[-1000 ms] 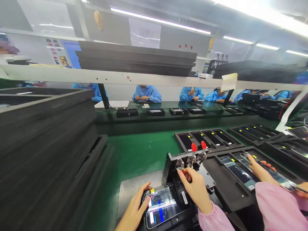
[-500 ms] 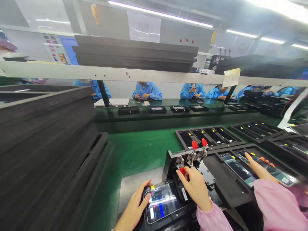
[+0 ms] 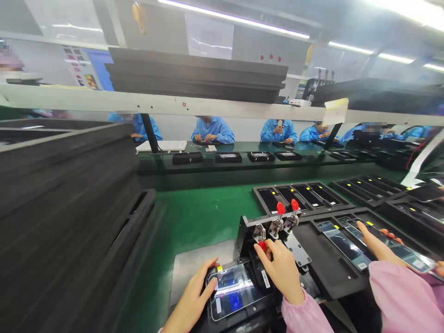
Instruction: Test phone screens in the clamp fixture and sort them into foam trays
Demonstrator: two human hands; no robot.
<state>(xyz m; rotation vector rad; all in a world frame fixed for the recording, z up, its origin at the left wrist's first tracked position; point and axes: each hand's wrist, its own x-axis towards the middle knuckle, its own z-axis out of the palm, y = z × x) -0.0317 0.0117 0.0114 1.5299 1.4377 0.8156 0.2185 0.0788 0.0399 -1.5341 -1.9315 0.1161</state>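
A phone lies face up in a black test fixture, its screen lit with blue patches and a yellow tab at its far left corner. My left hand rests at the phone's left end, thumb on the screen's edge and fingers stretched along the side of the fixture. My right hand has its thumb and fingers closed round the red handle of the leftmost toggle clamp, which is pressed down. Two more clamps beside it stand with red handles upright, next to a metal plate.
A co-worker's hand in a pink sleeve holds a phone above a black tray at right. More trays of phones lie behind. Stacked black foam trays rise at left. A white shelf beam crosses ahead; people in blue sit beyond.
My hands keep their places on the phone and clamp handle. The phone's screen picture has changed. The co-worker's hand has moved slightly right with its phone, uncovering more of another phone beneath.
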